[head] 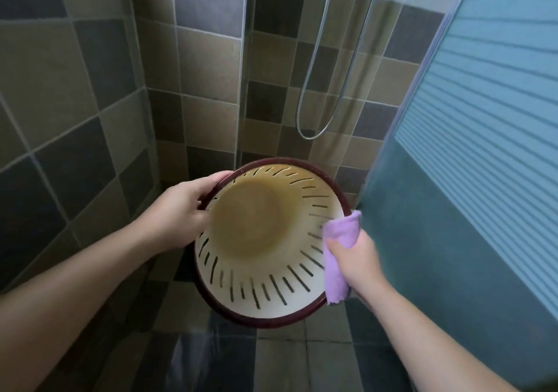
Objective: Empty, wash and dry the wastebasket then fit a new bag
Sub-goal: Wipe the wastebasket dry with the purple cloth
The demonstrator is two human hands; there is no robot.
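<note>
Head view: your left hand (181, 207) is gripping the wastebasket (265, 271) rim, tilted over the tiled floor (280, 358); your right hand (356, 258), closed around a purple cloth (338, 258), is wiping its right rim. A wet rim could slip free.

No words, labels, brand marks or numbers can be read anywhere in view; the wastebasket (265, 258), the cloth (338, 258) and the tiled walls (90, 89) around it carry no print.
</note>
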